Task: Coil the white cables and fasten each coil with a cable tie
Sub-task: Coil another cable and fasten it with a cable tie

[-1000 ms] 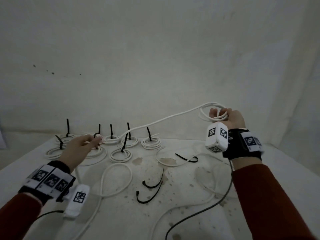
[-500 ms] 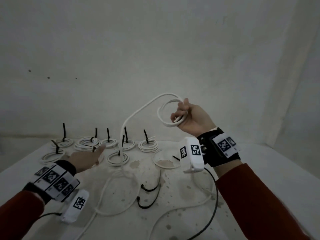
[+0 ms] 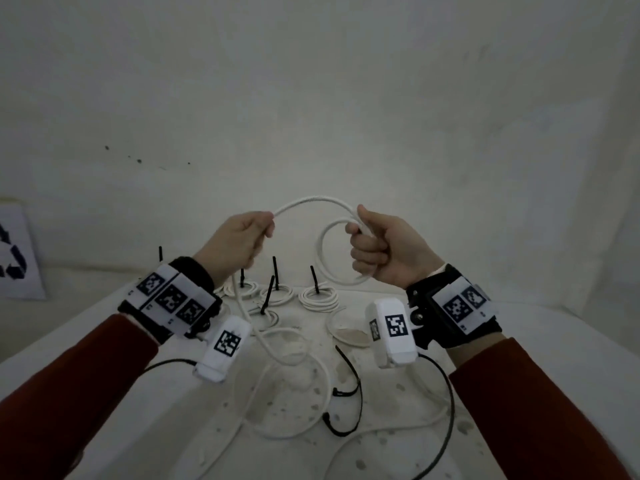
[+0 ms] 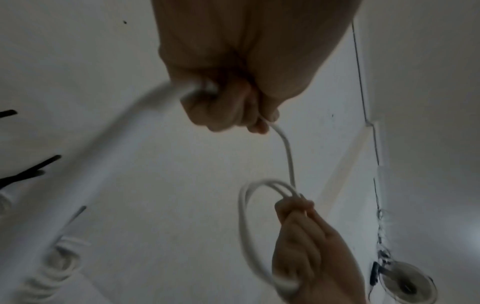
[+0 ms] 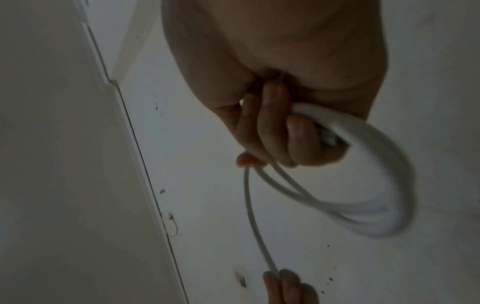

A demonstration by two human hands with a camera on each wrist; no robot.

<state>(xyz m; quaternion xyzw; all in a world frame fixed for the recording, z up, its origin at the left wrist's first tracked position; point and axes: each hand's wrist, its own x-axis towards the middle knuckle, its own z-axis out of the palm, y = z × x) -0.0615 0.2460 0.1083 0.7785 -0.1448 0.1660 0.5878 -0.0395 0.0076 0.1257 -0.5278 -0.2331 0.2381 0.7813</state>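
We hold the cable (image 3: 313, 202) in the air above the table (image 3: 519, 341), both hands raised over its middle. Our right hand (image 3: 382, 252) is curled into a fist round a small coil (image 3: 323, 252) of a few turns, thumb pressed on top where the turns cross. Our left hand (image 3: 242, 239) pinches the free run a short arc to the left of the coil, fingers curled round it; from there the cable drops to the table and trails off in loose loops toward the near edge.

The cable looks light and limp, yet springy enough to hold a round arc between the hands, so we judge the turns will want to spring open if the fist slackens. The smooth jacket probably slides easily through a loose pinch, which suits feeding the next turn. The best hold seems to be at the crossing, where one grip traps every turn.

At the far side lie finished coils (image 3: 318, 296), each with a black tie standing up. Loose ties (image 3: 349, 372) lie just near of them.
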